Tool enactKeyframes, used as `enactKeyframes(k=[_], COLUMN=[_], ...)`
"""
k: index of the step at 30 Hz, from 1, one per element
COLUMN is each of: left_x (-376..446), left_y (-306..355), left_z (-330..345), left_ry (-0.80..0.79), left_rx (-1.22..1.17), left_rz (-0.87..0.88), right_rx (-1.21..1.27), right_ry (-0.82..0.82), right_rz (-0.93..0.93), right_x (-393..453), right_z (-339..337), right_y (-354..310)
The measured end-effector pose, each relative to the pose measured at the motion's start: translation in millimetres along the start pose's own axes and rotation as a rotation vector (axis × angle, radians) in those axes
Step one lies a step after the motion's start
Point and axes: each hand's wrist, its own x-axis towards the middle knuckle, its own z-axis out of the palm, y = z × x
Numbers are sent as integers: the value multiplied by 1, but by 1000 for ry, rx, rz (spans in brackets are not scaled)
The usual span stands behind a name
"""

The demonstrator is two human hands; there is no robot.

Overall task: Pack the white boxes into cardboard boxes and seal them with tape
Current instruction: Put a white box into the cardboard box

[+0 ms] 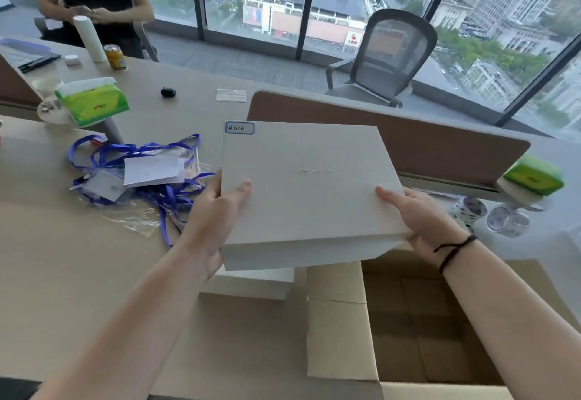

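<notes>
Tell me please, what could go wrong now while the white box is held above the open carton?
1. The left hand and right hand grip the white box only at its near edge, so its far end might tip down.
2. The box is held skewed to the cardboard box, so a corner could catch on the upright flap.
3. Another white box lies just under it and could be knocked.
</notes>
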Motion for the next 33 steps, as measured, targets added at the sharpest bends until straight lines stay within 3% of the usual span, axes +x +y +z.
enactKeyframes(k=[6, 19, 33], left_x=[-21, -92, -167], left_y=[-25, -70, -143], left_z=[55, 181, 280], left_ry=[-70, -86, -38], left_rx=[70, 204, 204], left_rz=[-57, -53, -69], right_rx=[11, 112, 110], right_ry=[100, 129, 26], right_rz=[61, 91, 165], right_x=[-20, -51, -58], right_z=[-65, -205, -321], right_y=[27, 88, 154])
